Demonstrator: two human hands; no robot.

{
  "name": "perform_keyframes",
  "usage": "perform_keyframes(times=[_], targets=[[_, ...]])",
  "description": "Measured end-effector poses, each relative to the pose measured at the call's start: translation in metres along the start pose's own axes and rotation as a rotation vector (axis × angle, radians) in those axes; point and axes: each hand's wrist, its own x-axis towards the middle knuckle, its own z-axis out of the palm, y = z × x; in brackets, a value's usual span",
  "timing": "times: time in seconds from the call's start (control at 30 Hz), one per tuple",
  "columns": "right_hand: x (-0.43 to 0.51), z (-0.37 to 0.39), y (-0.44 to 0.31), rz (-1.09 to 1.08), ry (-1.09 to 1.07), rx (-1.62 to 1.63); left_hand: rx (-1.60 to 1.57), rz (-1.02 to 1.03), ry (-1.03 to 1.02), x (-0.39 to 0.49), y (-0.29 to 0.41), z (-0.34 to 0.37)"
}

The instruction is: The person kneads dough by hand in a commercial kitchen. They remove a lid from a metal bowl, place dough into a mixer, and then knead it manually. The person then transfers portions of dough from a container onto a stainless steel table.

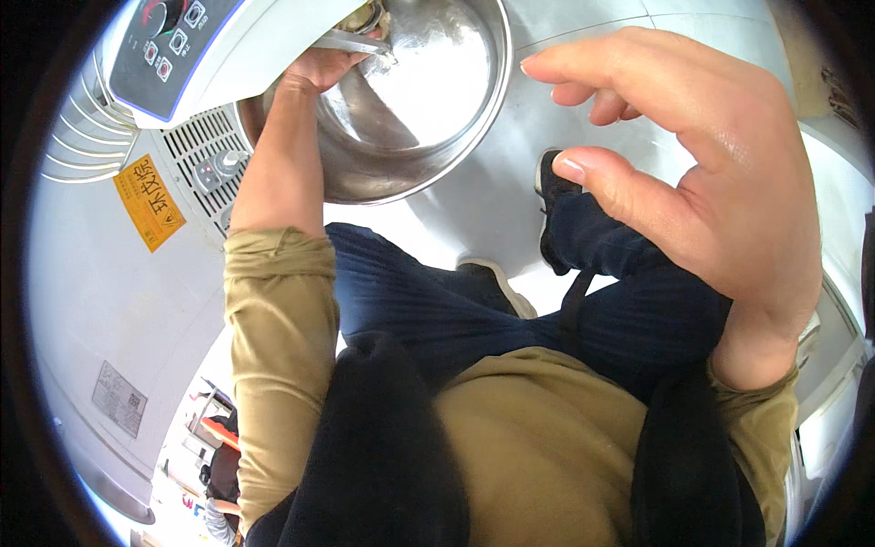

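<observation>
My left hand (322, 68) reaches over a large stainless-steel bowl (444, 154), beside a flat metal bar (350, 42) that juts out from under a white machine head (266, 44). Part of this hand is hidden by the machine head and the bar, so I cannot tell whether its fingers grip anything. Pale residue (384, 26) clings around the metal part by the fingertips. The visible inside of the bowl is shiny. My right hand (711, 157) is raised close to the camera, right of the bowl, thumb and fingers apart and nothing held.
The machine's control panel (174, 48) has a knob and several buttons. Curved metal wires (92, 130) project beside it. Below are a vent grille (198, 137), a grey switch fitting (220, 171) and an orange label with writing (150, 203). Grey tiled floor (581, 27) lies beyond the bowl.
</observation>
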Motion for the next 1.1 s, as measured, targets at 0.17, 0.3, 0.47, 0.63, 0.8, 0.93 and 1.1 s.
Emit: perform_keyframes(times=[0.17, 0.3, 0.47, 0.63, 0.8, 0.93, 1.1], targets=[[-0.003, 0.000, -0.012, 0.007, -0.004, -0.046, -0.035, 0.018, 0.047, 0.011, 0.000, -0.003], [0.001, 0.003, -0.022, -0.047, -0.032, -0.096, -0.132, 0.007, 0.111, 0.014, 0.002, -0.004], [0.012, 0.007, -0.022, -0.108, -0.068, -0.112, -0.717, -0.117, 0.327, -0.006, 0.010, -0.009], [0.022, 0.019, -0.016, -0.120, 0.019, -0.016, -1.367, -0.276, 0.521, -0.034, 0.027, -0.029], [0.022, 0.023, -0.014, -0.054, -0.091, -0.075, -0.560, -0.250, 0.126, -0.085, 0.034, -0.071], [0.020, 0.026, -0.019, 0.026, -0.220, -0.133, 0.074, -0.016, -0.249, -0.108, 0.029, -0.075], [0.023, 0.031, -0.022, -0.031, -0.230, -0.152, -0.717, -0.193, 0.110, -0.059, 0.015, -0.037]])
